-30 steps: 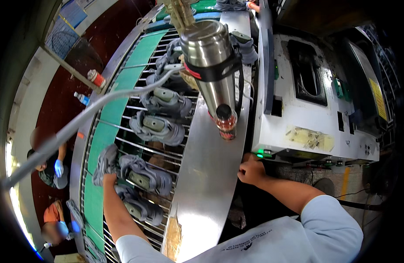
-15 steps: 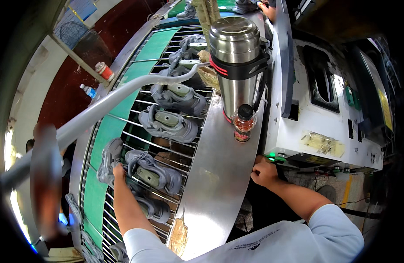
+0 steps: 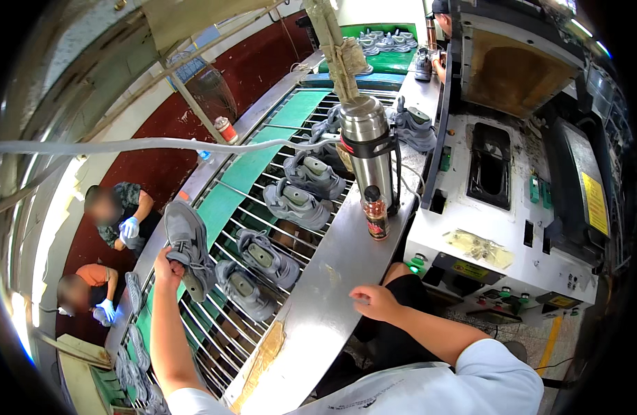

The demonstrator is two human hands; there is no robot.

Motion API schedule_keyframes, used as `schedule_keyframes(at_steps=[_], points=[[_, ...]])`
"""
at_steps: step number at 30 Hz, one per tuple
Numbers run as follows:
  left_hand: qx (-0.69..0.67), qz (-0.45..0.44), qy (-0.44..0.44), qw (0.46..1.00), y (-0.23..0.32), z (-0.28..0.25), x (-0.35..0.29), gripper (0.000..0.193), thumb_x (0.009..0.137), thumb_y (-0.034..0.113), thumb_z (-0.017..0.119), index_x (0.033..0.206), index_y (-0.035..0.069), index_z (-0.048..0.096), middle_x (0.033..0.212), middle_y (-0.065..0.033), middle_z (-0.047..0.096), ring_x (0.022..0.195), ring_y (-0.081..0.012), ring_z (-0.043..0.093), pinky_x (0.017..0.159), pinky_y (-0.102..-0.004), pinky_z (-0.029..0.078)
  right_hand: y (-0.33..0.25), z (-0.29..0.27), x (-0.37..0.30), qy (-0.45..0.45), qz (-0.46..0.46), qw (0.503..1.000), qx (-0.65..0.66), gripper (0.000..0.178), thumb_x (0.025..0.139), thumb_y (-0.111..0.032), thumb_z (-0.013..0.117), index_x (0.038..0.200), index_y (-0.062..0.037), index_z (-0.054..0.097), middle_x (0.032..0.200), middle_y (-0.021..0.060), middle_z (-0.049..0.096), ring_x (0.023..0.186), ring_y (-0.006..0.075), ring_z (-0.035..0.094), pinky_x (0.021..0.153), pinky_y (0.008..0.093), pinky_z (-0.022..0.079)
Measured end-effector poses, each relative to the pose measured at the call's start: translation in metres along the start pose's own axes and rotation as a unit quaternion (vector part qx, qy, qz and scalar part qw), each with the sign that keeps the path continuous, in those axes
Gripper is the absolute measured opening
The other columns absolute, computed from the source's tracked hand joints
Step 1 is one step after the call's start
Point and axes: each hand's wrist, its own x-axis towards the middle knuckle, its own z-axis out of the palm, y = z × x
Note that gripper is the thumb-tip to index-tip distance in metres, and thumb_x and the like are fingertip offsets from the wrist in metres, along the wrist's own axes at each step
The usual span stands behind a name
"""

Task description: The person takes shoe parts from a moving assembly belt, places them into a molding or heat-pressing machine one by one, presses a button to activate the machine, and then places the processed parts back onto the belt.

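Note:
My left hand (image 3: 168, 268) is closed on a grey sneaker (image 3: 187, 238) held up, toe up and tilted, over the left side of the rod conveyor (image 3: 215, 318). Just to its right, two more grey sneakers, one nearer me (image 3: 246, 289) and one beyond it (image 3: 269, 257), lie on the rods with shoe lasts inside. Over the steel ledge (image 3: 325, 283) by its right edge is my right hand (image 3: 375, 302), its fingers curled in. Whether a small thing is pinched at its fingertips I cannot make out.
A steel flask (image 3: 368, 149) and a small bottle (image 3: 375, 214) stand on the ledge. On the right is a white machine (image 3: 429, 228) with lit green buttons. A grey hose (image 3: 159, 145) crosses above the conveyor. Two co-workers (image 3: 128, 207) (image 3: 94, 283) sit at left; another (image 3: 439, 62) works at the far end.
My left hand has lifted the grey sneaker up from the conveyor's left side. My right hand has moved from beside the machine's green button to the ledge. The view has tilted up.

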Motion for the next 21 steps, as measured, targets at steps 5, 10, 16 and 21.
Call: schedule_keyframes(at_steps=[5,10,16,21], points=[[-0.017,-0.021,-0.05,0.998,0.051,0.044,-0.165,0.038,0.089,0.03,0.051,0.055,0.02,0.037,0.042,0.0065,0.026,0.034,-0.0094,0.024,0.035,-0.026,0.019,-0.082,0.04,0.021,-0.13,-0.081,0.943,0.297,0.075,0.08,-0.013,0.074,0.142,-0.0146,0.032,0.125,0.0091,0.054,0.115,0.0208,0.053,0.099,0.0371,0.041],[-0.125,0.03,-0.053,0.99,0.007,0.083,-0.287,0.017,0.08,0.028,0.06,0.077,0.012,0.056,0.071,-0.0016,0.057,0.065,-0.0195,0.058,0.064,-0.0348,0.05,-0.125,0.052,0.031,-0.165,-0.132,0.871,0.444,0.101,0.075,-0.015,0.079,0.149,-0.0082,0.01,0.143,0.0126,0.037,0.129,0.0245,0.038,0.11,0.0361,0.028],[-0.158,0.083,-0.289,0.941,-0.082,0.09,-0.348,0.018,0.081,0.024,0.058,0.074,0.008,0.056,0.074,-0.007,0.061,0.073,-0.0236,0.063,0.07,-0.0385,0.052,-0.092,-0.004,-0.046,-0.302,-0.027,0.788,0.536,0.075,0.065,-0.01,0.083,0.13,-0.0016,0.048,0.121,0.0065,0.058,0.113,0.0199,0.052,0.1,0.0351,0.039],[-0.173,-0.183,-0.176,0.952,-0.094,0.192,-0.358,0.031,0.086,0.028,0.05,0.067,0.005,0.059,0.064,-0.0093,0.062,0.051,-0.021,0.056,0.053,-0.0337,0.047,-0.063,-0.066,-0.088,-0.251,0.016,0.718,0.649,0.071,0.068,-0.017,0.073,0.132,-0.0012,0.046,0.122,0.0098,0.059,0.113,0.0237,0.056,0.1,0.0367,0.041]])
